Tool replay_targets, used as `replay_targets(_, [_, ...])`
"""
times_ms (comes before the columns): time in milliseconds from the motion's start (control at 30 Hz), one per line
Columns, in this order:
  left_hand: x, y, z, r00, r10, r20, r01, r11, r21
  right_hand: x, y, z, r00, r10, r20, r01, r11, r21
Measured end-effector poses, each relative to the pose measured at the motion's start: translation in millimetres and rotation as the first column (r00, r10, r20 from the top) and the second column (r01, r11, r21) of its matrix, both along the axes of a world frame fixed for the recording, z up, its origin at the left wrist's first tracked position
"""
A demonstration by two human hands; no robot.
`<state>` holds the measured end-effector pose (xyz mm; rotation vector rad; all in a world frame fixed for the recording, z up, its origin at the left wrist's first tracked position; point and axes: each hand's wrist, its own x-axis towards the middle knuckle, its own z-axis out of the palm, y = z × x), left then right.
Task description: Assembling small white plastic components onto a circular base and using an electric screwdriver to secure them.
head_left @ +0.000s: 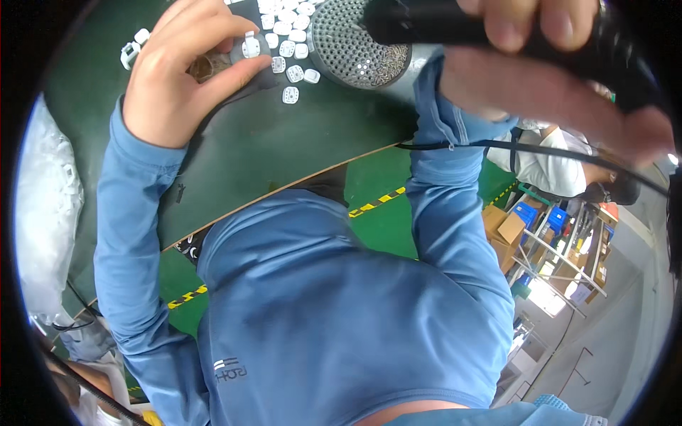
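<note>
My left hand (167, 78) is at the upper left of the green table, thumb and forefinger pinched about a small white plastic part (251, 47). A greyish round piece shows beneath that part, and a brown round object (206, 67) shows inside the curl of the fingers. Wrapped round a thick black electric screwdriver (433, 23), my right hand (526, 78) is raised at the upper right, partly blurred; the tool's working tip cannot be made out. Below the screwdriver's front end stands a round perforated metal dish (341, 42) with many small screws (387, 67) at its right side.
Several loose white plastic parts (287, 48) lie between my left hand and the dish. A black cable (547, 148) crosses my right wrist. A clear plastic bag (50, 213) sits at the far left. Another person (550, 163) and shelves with boxes (511, 227) are at the right.
</note>
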<state>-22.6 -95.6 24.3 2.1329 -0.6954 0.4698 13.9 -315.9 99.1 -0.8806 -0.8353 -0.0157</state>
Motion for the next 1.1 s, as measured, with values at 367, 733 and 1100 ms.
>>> replay_targets(367, [0.5, 0.0, -5.9, 0.999, 0.005, 0.050, -0.003, 1.000, -0.029, 11.3, 25.1, -6.2, 0.998, -0.062, -0.022, 0.062, 0.998, 0.017])
replay_targets(733, [4.7, 1.3, -7.5, 0.993, -0.036, 0.112, 0.039, 0.999, -0.027, 12.3, 38.3, 0.8, 0.993, -0.098, -0.066, 0.098, 0.995, 0.001])
replay_targets(1100, [-0.3, 3.5, -8.1, 0.999, -0.006, 0.054, 0.005, 1.000, 0.004, 14.7, 52.6, 3.8, 0.983, -0.153, -0.100, 0.151, 0.988, -0.032])
